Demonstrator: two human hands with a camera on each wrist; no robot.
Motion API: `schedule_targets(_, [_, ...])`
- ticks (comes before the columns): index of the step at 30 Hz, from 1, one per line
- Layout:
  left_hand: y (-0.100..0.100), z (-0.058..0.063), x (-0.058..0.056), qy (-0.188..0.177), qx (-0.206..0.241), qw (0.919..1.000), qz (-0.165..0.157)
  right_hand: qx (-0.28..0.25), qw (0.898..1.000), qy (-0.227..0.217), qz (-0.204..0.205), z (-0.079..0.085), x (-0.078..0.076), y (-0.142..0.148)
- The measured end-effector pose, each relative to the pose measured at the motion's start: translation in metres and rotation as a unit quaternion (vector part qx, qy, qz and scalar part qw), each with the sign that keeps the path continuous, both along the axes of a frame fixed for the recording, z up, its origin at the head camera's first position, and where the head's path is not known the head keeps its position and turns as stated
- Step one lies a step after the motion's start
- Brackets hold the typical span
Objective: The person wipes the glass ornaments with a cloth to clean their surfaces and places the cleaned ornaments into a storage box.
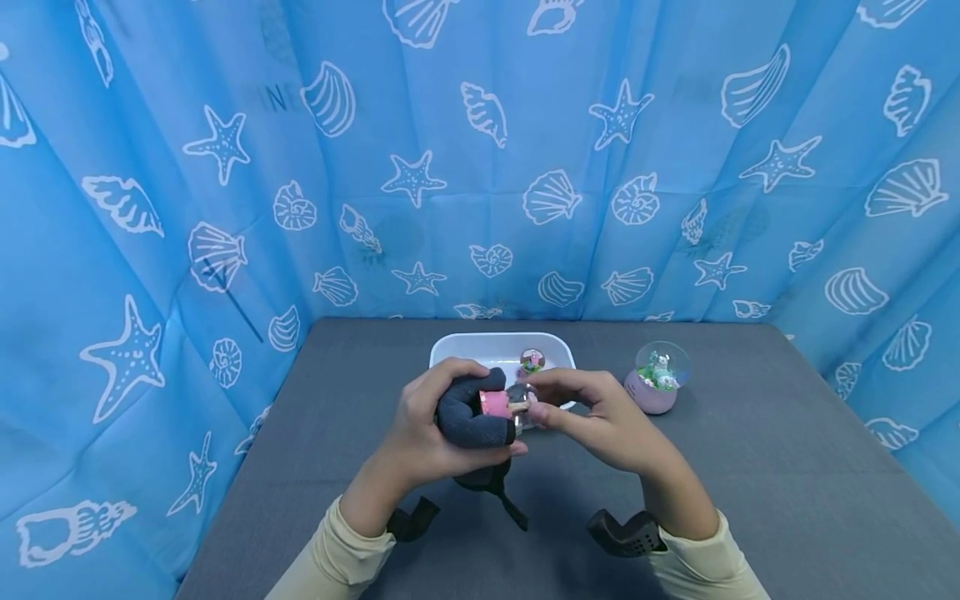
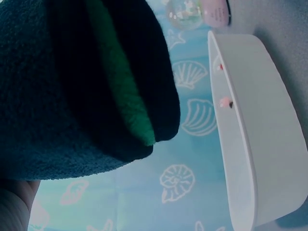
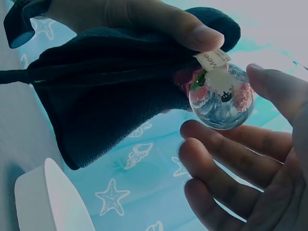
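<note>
My left hand (image 1: 420,425) grips a thick dark blue cloth (image 1: 474,429) with black edging and a strap hanging below. The cloth curls around the pink base of a small snow globe (image 3: 216,108), whose clear dome pokes out to the right. A small printed label shows by the dome, under the left thumb. My right hand (image 1: 607,421) holds the dome, thumb on one side and curled fingers on the other. In the left wrist view the cloth (image 2: 29,96) shows a green strip between its black edges.
Behind the hands is a white tray (image 1: 480,342) with another small snow globe (image 1: 532,360) in it. A larger snow globe (image 1: 655,392) on a pink base stands to the right on the grey table (image 1: 750,467). A blue shell-patterned curtain (image 1: 480,167) surrounds the table.
</note>
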State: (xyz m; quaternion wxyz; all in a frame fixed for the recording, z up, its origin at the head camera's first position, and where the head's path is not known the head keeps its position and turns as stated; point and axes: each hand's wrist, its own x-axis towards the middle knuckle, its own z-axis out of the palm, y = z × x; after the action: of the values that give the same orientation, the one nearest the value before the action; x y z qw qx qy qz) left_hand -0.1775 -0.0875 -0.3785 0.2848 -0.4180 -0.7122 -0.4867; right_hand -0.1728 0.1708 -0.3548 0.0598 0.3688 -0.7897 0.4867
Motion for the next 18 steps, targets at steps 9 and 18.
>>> schedule_targets(9, [0.0002, -0.0009, -0.0006, 0.001, 0.012, 0.9999, -0.001, -0.040, 0.999, 0.028, 0.009, 0.0034, 0.0035, 0.0023])
schedule_targets(18, [0.0006, -0.0002, -0.0005, -0.002, 0.014, 0.9999, -0.009, -0.053, 0.997, 0.040, 0.042, 0.0042, 0.0047, 0.0013])
